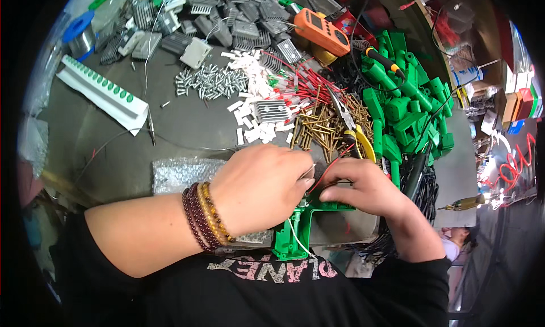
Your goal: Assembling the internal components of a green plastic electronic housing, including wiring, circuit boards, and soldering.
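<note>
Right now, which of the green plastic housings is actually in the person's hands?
The green housing at the bottom centre, by the person's chest: the left hand and right hand grip its top. The other green housings lie untouched in a heap at upper right.

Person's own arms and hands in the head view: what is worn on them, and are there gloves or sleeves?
Both hands are bare, no gloves. The left hand has stacked bead bracelets at the wrist, dark red beads beside amber ones. The left forearm is uncovered. The right hand shows no ring or band; its forearm runs into a black sleeve.
</note>
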{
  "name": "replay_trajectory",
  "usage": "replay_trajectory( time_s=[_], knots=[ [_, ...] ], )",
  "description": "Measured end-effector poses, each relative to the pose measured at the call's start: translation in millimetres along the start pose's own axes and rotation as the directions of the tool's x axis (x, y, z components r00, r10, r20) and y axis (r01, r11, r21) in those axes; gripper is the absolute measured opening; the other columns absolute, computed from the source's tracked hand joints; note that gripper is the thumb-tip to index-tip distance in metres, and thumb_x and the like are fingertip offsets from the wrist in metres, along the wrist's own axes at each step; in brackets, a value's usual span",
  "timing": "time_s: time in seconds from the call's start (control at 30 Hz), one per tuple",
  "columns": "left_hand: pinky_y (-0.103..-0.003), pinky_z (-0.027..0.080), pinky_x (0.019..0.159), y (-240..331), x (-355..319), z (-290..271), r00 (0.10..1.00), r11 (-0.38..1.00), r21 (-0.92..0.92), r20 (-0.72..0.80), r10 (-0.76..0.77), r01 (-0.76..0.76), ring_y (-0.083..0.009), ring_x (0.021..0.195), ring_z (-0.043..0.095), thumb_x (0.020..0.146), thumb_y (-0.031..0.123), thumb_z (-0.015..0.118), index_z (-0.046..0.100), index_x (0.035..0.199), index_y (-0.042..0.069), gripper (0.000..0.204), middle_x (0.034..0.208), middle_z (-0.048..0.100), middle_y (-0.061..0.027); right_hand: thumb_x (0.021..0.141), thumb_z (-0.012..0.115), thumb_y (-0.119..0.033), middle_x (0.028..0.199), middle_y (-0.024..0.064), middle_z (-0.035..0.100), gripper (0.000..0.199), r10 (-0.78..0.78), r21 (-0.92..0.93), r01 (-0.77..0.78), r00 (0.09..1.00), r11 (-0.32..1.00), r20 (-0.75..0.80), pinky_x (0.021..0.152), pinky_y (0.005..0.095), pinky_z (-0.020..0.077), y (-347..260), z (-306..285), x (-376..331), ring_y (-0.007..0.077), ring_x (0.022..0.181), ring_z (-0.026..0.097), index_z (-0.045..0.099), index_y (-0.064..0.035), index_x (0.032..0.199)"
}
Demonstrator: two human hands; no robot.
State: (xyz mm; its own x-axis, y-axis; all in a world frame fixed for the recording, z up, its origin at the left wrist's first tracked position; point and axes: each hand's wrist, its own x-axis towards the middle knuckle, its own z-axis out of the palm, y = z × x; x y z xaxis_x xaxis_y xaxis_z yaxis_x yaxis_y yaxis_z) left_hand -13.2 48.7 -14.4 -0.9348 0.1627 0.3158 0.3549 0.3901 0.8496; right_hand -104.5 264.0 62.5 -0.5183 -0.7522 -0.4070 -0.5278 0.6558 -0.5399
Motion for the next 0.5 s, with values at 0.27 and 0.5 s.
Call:
replay_trajectory(
  time_s=[0.27, 0.5],
  knots=[
    [-0.042, 0.052, 0.071, 25.1, 20.2, 6.4, 0.983, 0.954, 0.298, 0.169, -0.067, 0.014, -0.0306, 0.083, 0.065, 0.082, 0.020, 0.072, 0.071, 0.087, 0.006, 0.015, 0.082, 0.066, -0.0107, 0.080, 0.080, -0.011, 0.079, 0.0068, 0.069, 0.012, -0.237, 0.103, 0.315, 0.857, 0.943, -0.458, 0.070, 0.0346, 0.0507, 30.1, 25.3, -18.5, 0.0231, 0.077, 0.065, 0.073, -0.0031, 0.087],
    [-0.040, 0.051, 0.070, 12.3, 20.1, 5.7, 0.980, 0.982, 0.180, 0.196, 0.025, -0.061, -0.0316, 0.081, 0.063, 0.079, 0.010, 0.073, 0.068, 0.086, 0.003, 0.011, 0.083, 0.064, -0.0123, 0.082, 0.078, -0.011, 0.078, 0.0071, 0.068, 0.010, -0.295, 0.190, 0.431, 0.821, 0.882, -0.489, 0.069, 0.0343, 0.0499, 48.0, 30.9, -18.2, 0.0233, 0.075, 0.064, 0.074, -0.0033, 0.088]
  ],
)
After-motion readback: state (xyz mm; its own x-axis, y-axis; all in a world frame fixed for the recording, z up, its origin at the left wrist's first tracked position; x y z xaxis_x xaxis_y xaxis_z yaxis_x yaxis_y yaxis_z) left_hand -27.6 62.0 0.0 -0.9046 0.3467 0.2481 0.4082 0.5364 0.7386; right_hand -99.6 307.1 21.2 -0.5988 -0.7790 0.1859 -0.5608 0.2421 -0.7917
